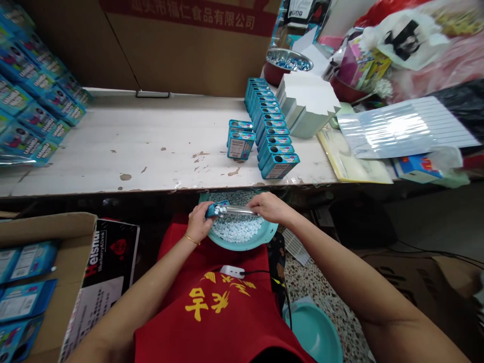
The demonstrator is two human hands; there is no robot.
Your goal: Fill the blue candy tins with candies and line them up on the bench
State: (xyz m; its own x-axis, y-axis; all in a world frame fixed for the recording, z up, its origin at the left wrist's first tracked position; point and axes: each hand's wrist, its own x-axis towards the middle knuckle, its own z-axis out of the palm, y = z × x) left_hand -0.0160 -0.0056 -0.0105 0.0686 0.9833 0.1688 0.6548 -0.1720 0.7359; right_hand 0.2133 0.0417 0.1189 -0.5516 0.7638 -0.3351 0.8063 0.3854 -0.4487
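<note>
My left hand [199, 222] is closed around a small blue candy tin [212, 210], tilted with its top toward the right. White candies [220, 209] sit at its mouth. My right hand [265, 206] grips a narrow silvery scoop [241, 210], whose far end meets the tin's mouth. Both hands are over a turquoise basin [270, 235] on my lap, filled with small pale-blue candies [236, 228]. On the white table [170, 136] stand two matching tins [241, 146] and, to their right, a long row of tins [280, 166] with dark round openings on top.
Wrapped stacks of blue packs [34, 101] stand at the table's left. A large carton [189, 55] lines the back. White card pieces [308, 98] and a steel-rimmed bowl [289, 59] are at right. An open carton [71, 237] of tins sits lower left; a turquoise tub [317, 333] is on the floor.
</note>
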